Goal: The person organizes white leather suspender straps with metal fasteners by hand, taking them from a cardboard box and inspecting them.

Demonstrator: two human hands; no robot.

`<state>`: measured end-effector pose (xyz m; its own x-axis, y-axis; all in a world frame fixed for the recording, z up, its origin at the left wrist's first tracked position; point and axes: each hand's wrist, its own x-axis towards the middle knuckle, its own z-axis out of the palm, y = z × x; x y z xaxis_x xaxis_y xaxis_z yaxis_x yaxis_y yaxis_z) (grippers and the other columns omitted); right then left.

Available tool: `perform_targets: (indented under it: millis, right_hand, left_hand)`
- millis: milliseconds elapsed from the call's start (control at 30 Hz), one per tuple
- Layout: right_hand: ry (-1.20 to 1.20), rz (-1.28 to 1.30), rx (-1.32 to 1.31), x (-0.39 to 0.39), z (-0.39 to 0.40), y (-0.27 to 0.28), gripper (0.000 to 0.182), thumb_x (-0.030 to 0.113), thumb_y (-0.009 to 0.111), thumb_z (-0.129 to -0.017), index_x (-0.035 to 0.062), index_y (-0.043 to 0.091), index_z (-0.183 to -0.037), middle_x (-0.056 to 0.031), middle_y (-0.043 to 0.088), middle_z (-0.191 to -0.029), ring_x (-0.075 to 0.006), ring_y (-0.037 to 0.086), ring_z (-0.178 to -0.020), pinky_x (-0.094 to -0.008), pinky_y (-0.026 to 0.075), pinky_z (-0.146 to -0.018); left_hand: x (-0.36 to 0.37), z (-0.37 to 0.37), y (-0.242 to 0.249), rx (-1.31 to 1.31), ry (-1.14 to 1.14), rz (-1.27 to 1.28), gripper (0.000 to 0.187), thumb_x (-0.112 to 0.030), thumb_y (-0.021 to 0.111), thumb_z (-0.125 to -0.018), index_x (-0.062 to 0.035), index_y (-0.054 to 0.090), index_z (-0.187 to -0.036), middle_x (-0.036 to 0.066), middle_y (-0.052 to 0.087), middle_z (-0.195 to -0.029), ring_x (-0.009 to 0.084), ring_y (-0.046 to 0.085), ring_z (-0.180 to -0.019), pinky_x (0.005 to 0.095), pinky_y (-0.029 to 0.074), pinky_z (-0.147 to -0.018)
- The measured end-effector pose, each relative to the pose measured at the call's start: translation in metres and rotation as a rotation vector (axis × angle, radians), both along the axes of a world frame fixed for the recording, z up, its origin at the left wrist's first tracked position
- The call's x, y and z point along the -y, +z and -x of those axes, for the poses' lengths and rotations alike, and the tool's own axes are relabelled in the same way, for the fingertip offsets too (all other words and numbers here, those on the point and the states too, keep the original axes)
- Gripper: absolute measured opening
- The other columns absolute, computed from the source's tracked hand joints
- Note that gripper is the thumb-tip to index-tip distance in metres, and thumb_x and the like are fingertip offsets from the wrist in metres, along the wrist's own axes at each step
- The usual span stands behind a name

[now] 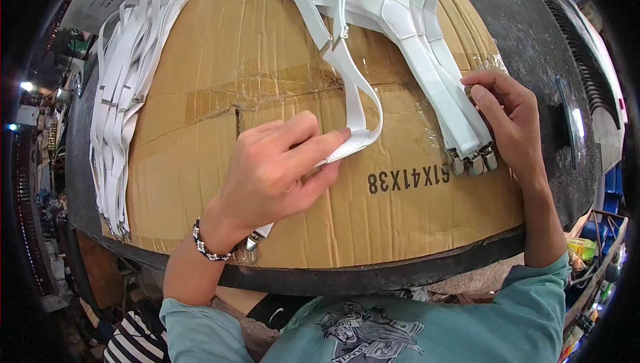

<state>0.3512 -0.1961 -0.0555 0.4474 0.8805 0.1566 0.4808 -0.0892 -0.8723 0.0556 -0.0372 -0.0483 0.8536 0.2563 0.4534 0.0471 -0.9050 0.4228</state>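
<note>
My left hand (280, 170) is closed in a pinch on a white elastic suspender strap (360, 138), which loops up from the fingers toward the far pile. Below the wrist, a metal clip (253, 240) on a short white end pokes out over the cardboard. Beside the bundle of white suspenders (433, 90), my right hand (510, 116) has its fingers loosely curled, thumb and forefinger slightly apart at the strap edge. Several silver clips (475, 162) end that bundle just left of the right wrist. A metal slider (333, 40) sits on the looped strap.
A flattened cardboard sheet (200, 183) covers much of the dark table (373, 276). Along its left side lies another bundle of white suspenders (123, 110). A metal strip (570, 123) stands at the table's right, and a rack (600, 243) with colourful items is beyond it.
</note>
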Motion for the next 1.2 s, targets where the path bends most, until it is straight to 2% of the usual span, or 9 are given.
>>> perform_targets:
  millis: [100,200,300,700,900,1000,1200]
  right_hand:
    - [-0.013,0.024,-0.011,-0.0005,0.0022,0.0024,0.019,0.011,0.062,-0.100,-0.0012,0.072,-0.109,0.0028,0.067,-0.085,-0.0007,0.057,-0.075,-0.0191,0.044,-0.064]
    - [-0.011,0.017,-0.025,-0.0006,0.0026,0.0018,0.019,0.011,0.062,-0.100,-0.0007,0.072,-0.110,0.0028,0.067,-0.085,-0.0007,0.057,-0.075,-0.0191,0.044,-0.064]
    - [-0.020,0.042,-0.003,-0.0002,0.0017,0.0022,0.019,0.012,0.062,-0.100,-0.0005,0.072,-0.110,0.0028,0.067,-0.085,-0.0008,0.057,-0.075,-0.0192,0.044,-0.064]
    - [-0.002,0.010,0.009,-0.0013,0.0018,0.0019,0.019,0.012,0.062,-0.100,-0.0011,0.072,-0.109,0.0032,0.066,-0.084,-0.0012,0.056,-0.074,-0.0199,0.043,-0.064]
    - [0.005,0.022,0.005,-0.0011,0.0014,0.0029,0.019,0.011,0.062,-0.100,-0.0022,0.072,-0.109,0.0027,0.066,-0.084,-0.0013,0.056,-0.074,-0.0202,0.044,-0.064]
    - [0.018,0.009,0.027,-0.0010,0.0001,0.0013,0.020,0.011,0.062,-0.100,-0.0027,0.072,-0.109,0.0021,0.067,-0.085,-0.0014,0.057,-0.075,-0.0200,0.044,-0.064]
    - [0.003,0.006,0.005,-0.0017,0.0014,0.0006,0.020,0.011,0.062,-0.100,-0.0029,0.072,-0.109,0.0019,0.067,-0.085,-0.0018,0.057,-0.075,-0.0199,0.044,-0.065]
  left_hand:
    - [0.0026,0.0021,0.0020,-0.011,-0.003,-0.047,0.037,-0.005,0.080,-0.069,-0.0062,0.074,-0.106,0.004,0.050,-0.079,0.0207,0.052,-0.058,0.0348,0.044,-0.053]
    - [0.0016,0.0025,0.0009,0.036,-0.035,-0.112,0.040,0.001,0.078,-0.063,-0.0042,0.076,-0.102,0.005,0.051,-0.071,0.0207,0.050,-0.055,0.0338,0.039,-0.049]
    - [0.0058,0.0034,0.0026,0.037,-0.036,-0.192,0.039,0.001,0.078,-0.061,-0.0031,0.074,-0.100,0.004,0.050,-0.071,0.0199,0.049,-0.055,0.0336,0.039,-0.049]
    - [0.0050,0.0040,0.0030,0.012,-0.042,-0.185,0.038,0.002,0.078,-0.063,-0.0032,0.074,-0.100,0.004,0.052,-0.073,0.0208,0.051,-0.056,0.0337,0.041,-0.050]
    - [0.0022,0.0029,0.0042,-0.063,-0.018,-0.043,0.030,0.000,0.080,-0.074,-0.0042,0.073,-0.103,0.008,0.060,-0.078,0.0254,0.060,-0.064,0.0366,0.046,-0.056]
    - [0.0016,0.0026,0.0025,-0.063,-0.006,0.017,0.027,-0.002,0.080,-0.080,-0.0035,0.072,-0.105,0.009,0.062,-0.081,0.0269,0.062,-0.066,0.0372,0.047,-0.058]
    - [0.0016,0.0029,-0.0007,-0.088,0.025,0.018,0.029,-0.004,0.078,-0.085,-0.0030,0.073,-0.113,0.010,0.060,-0.080,0.0275,0.061,-0.066,0.0376,0.047,-0.058]
